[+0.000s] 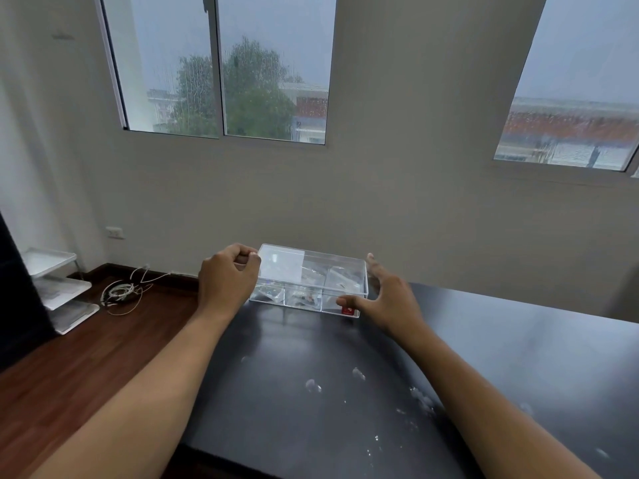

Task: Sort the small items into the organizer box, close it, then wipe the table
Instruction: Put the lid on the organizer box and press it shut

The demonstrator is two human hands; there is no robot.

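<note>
The closing step appears to be in hand: the clear box (309, 283) stands at the far edge of the dark desk (518, 357), its lid (311, 267) already lying across the top, and small items can be made out in the compartments, though they are too blurred to name. The left hand (226, 280) is curled at the lid's left end, its grip pinching that edge between thumb and fingers. The right hand (383, 299) is held just beside the box's right end with its grip spread — thumb near the front corner by a red tag (347, 310), fingers reaching toward the back corner; whether they touch cannot be told. The box thus lies between the two hands. Next, the lid probably needs to be pressed down evenly at both ends, and whitish smears (359, 375) on the near desk are left for wiping — no cloth is seen.
</note>
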